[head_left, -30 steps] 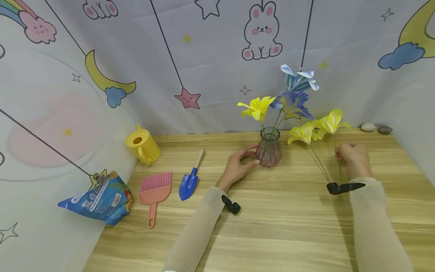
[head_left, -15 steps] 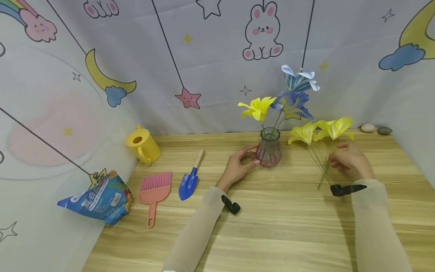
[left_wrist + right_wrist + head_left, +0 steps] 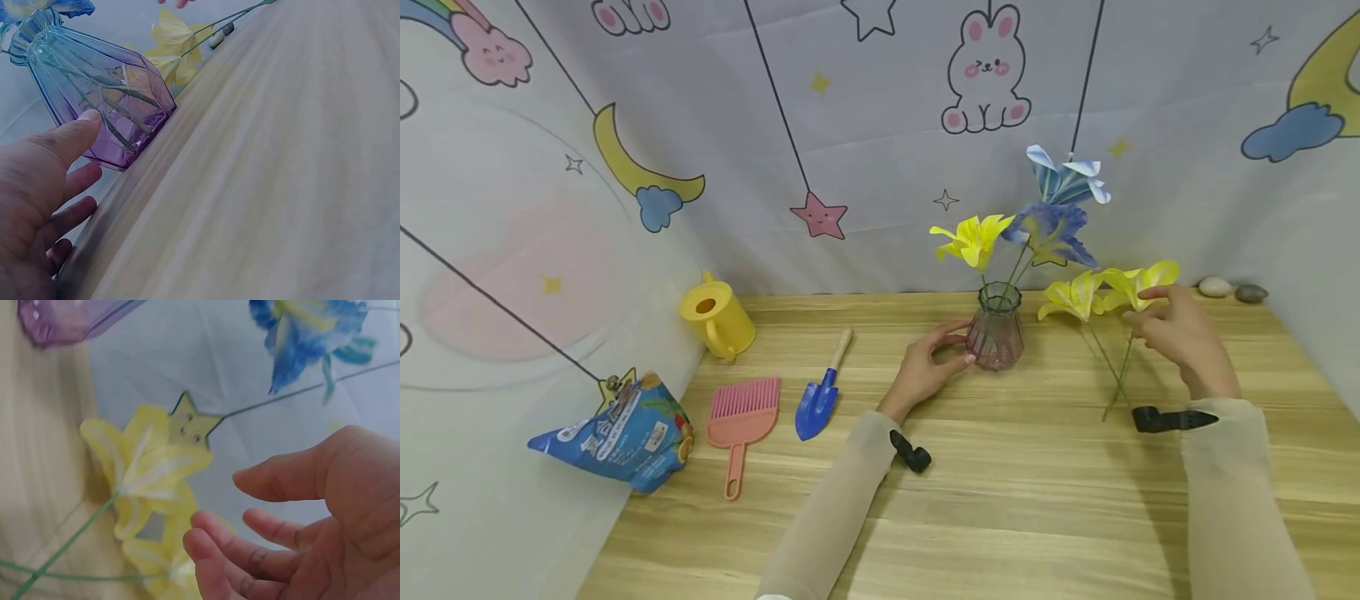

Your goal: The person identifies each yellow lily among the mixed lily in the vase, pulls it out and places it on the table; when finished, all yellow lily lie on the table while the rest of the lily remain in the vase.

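A glass vase (image 3: pixel 995 343), purple at the base and bluish at the neck, stands upright near the back of the table. It holds a yellow lily (image 3: pixel 973 242), a dark blue flower (image 3: pixel 1054 227) and a light blue one (image 3: pixel 1067 179). My left hand (image 3: pixel 921 371) holds the vase's left side, thumb (image 3: pixel 81 134) in front. Two yellow lilies, one on the left (image 3: pixel 1070 295) and one on the right (image 3: pixel 1131 286), lie right of the vase, stems crossing. Over the right lily hovers my right hand (image 3: pixel 1187 342), with nothing between its parted thumb and fingers.
To the left are a yellow watering can (image 3: pixel 722 321), a blue trowel (image 3: pixel 817 406), a pink brush with dustpan (image 3: pixel 741 429) and a blue bag (image 3: pixel 625 442) by the wall. Two pebbles (image 3: pixel 1215 287) lie at the back right. A printed cloth (image 3: pixel 880 150) hangs behind the table.
My right hand has lowered the right yellow lily beside the other, let go of its stem and shifted up to the blossom. The left hand stays at the vase.
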{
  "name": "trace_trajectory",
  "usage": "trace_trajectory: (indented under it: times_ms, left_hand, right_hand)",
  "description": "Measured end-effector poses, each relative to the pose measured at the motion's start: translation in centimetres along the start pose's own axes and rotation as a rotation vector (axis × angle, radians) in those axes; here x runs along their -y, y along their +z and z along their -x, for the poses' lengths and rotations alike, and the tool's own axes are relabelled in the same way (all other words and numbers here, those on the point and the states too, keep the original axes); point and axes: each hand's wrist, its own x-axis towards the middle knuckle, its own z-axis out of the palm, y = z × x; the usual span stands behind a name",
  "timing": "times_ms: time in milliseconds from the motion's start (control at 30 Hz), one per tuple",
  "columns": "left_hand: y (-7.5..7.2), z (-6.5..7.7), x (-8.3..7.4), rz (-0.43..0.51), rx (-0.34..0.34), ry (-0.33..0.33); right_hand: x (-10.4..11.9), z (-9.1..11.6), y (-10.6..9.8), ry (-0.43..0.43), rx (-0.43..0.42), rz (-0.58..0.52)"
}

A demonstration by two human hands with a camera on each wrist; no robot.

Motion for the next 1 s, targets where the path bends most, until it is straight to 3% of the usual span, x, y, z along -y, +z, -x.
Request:
trace_trajectory:
  times_ms: [167, 533, 1000]
  left_hand:
    - [0.0, 0.0, 0.1, -0.007, 0.002, 0.011]
    - [0.0, 0.1, 0.0, 0.006, 0.000, -0.004]
    - [0.0, 0.1, -0.1, 0.004, -0.008, 0.011]
  right_hand:
    - [2.5, 1.2, 0.1, -0.073, 0.020, 0.024]
    - [8.0, 4.3, 1.6, -0.219, -0.081, 0.119]
    - [11.3, 4.1, 7.3, -0.400, -0.150, -0.231]
